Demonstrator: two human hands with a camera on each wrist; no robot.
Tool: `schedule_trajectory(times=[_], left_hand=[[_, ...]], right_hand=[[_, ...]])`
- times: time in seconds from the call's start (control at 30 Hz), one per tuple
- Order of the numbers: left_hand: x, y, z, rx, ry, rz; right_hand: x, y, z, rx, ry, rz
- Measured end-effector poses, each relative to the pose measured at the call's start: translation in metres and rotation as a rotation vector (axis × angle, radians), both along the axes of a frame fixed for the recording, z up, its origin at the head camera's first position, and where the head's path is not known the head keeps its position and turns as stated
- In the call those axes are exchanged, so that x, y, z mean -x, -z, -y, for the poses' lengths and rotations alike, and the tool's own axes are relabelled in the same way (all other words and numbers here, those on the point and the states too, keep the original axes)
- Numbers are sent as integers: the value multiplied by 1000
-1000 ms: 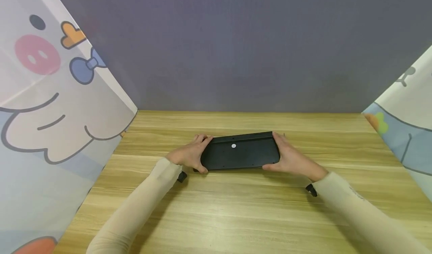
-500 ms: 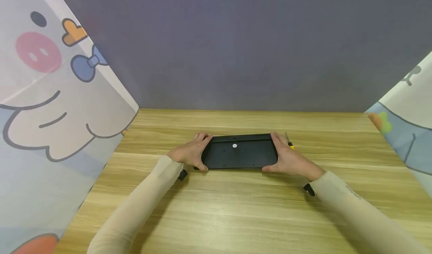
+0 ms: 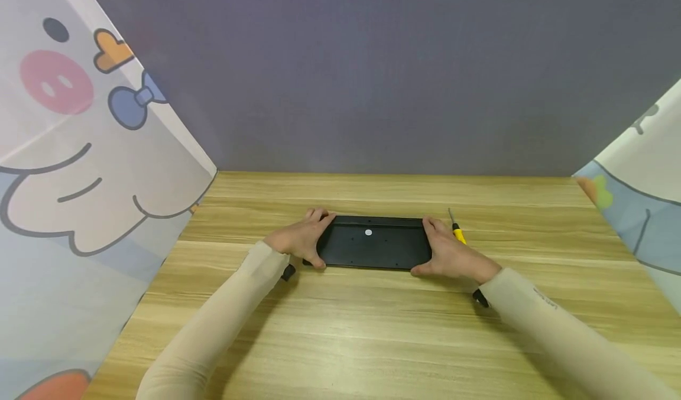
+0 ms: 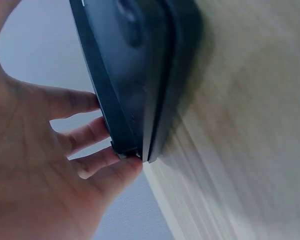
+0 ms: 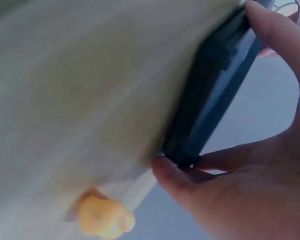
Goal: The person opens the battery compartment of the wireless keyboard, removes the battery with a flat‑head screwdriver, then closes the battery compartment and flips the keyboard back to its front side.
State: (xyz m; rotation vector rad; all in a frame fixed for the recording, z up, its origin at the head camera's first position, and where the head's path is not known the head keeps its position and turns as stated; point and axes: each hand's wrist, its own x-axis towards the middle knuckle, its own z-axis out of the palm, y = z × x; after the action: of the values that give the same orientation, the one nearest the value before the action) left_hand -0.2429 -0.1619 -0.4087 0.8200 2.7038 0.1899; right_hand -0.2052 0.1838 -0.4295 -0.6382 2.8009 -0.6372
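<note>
In the head view a flat black board that looks like a keyboard point(image 3: 375, 247), underside up, lies at the middle of the wooden table. A raised strip runs along its far edge, and a white round sticker and small screw holes show. My left hand point(image 3: 299, 240) grips the left end, thumb at the near edge and fingers at the far edge. The right hand point(image 3: 452, 254) holds the other end the same way. Both wrist views show the keyboard's thick side point(image 4: 160, 75) between thumb and fingers. Its keys are hidden.
A screwdriver point(image 3: 458, 233) with a yellow and black handle lies just behind the right hand; its blurred yellow handle point(image 5: 105, 217) shows in the right wrist view. The table point(image 3: 340, 329) meets a grey wall point(image 3: 393, 81), with cartoon-printed cloth point(image 3: 58, 211) at the sides.
The keyboard has turned slightly clockwise, its right end coming nearer. My right hand has shifted left with it, uncovering the screwdriver. The left hand stays almost in place.
</note>
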Motion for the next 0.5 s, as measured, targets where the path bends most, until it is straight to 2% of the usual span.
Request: schedule_trajectory(times=[0.1,0.5], left_hand=[[1,-2,0,15,-12,18],[3,-2,5,-52,-30,46]], right_hand=[[1,-4,1,-19,-7,27],[7,-8,-2,-38,4,99]])
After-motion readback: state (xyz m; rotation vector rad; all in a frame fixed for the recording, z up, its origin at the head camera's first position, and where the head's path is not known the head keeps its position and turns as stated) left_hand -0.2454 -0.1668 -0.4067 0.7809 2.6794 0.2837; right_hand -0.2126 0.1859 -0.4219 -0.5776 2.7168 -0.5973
